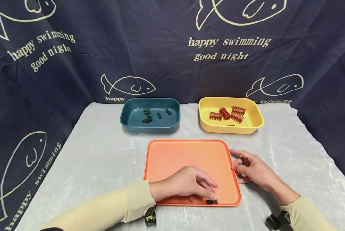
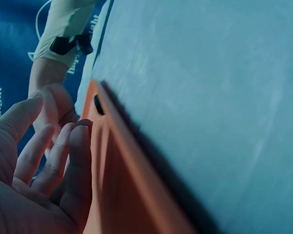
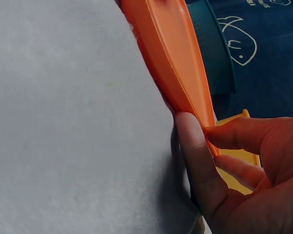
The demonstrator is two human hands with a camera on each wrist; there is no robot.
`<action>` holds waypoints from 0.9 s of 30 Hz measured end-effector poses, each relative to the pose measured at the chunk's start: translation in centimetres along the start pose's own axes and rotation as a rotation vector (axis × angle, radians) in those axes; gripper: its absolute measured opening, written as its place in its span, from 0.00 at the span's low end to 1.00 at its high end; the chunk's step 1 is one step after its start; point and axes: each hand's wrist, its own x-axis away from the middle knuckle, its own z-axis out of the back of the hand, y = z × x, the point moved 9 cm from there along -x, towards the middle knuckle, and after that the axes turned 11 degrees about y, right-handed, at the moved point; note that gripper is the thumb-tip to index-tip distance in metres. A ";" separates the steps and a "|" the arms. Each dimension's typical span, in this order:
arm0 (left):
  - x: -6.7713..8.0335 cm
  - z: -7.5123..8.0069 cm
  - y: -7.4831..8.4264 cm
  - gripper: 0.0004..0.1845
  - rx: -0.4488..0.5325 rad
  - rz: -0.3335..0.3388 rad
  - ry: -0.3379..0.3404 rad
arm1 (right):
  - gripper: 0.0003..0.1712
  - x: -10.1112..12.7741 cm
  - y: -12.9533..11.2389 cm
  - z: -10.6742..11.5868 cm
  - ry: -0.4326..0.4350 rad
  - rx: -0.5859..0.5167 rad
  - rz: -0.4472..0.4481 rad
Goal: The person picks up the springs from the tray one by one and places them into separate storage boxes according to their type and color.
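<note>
Left hand is sitting low-centre in the head view, over the near part of the orange tray, fingers relaxed and released, fingertips just beside a small dark spring lying at the tray's near rim; nothing gripped. Right hand is pinching the tray's right edge, thumb under and fingers on the rim, as the right wrist view is showing. Upper centre, the teal bin is holding dark springs; right of it the yellow bin is holding red springs. All resting on a pale tablecloth.
</note>
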 end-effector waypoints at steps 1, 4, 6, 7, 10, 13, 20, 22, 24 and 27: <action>0.1 -0.1 -0.2 0.12 -0.001 0.002 -0.002 | 0.38 0.0 0.0 0.0 0.000 -0.001 0.000; 0.2 -0.5 -0.7 0.12 -0.009 0.012 -0.006 | 0.38 0.0 -0.1 -0.1 -0.004 0.004 0.000; 0.2 -0.6 -0.8 0.13 -0.022 0.020 -0.005 | 0.38 0.0 -0.1 0.0 -0.002 0.010 -0.008; 0.2 -0.6 -0.9 0.13 -0.031 0.022 -0.004 | 0.38 0.0 -0.1 0.0 -0.001 0.013 -0.010; 0.2 -0.7 -0.9 0.12 -0.064 0.026 -0.001 | 0.37 0.0 -0.3 0.1 0.004 0.024 -0.014; 0.2 -0.8 -0.7 0.12 -0.095 0.014 -0.003 | 0.37 0.0 -0.4 0.1 0.003 0.025 -0.014; 0.1 -1.0 0.0 0.14 -0.290 -0.101 0.030 | 0.37 0.1 -0.5 0.0 0.000 0.022 -0.015; 0.0 -1.1 0.2 0.14 -0.347 -0.134 0.034 | 0.37 0.1 -0.5 0.0 0.002 0.025 -0.017; 0.0 -1.1 0.3 0.15 -0.381 -0.147 0.037 | 0.37 0.1 -0.4 0.0 0.004 0.026 -0.021; 0.1 -1.2 0.2 0.14 -0.388 -0.144 0.035 | 0.37 0.1 -0.2 0.1 0.011 0.026 -0.033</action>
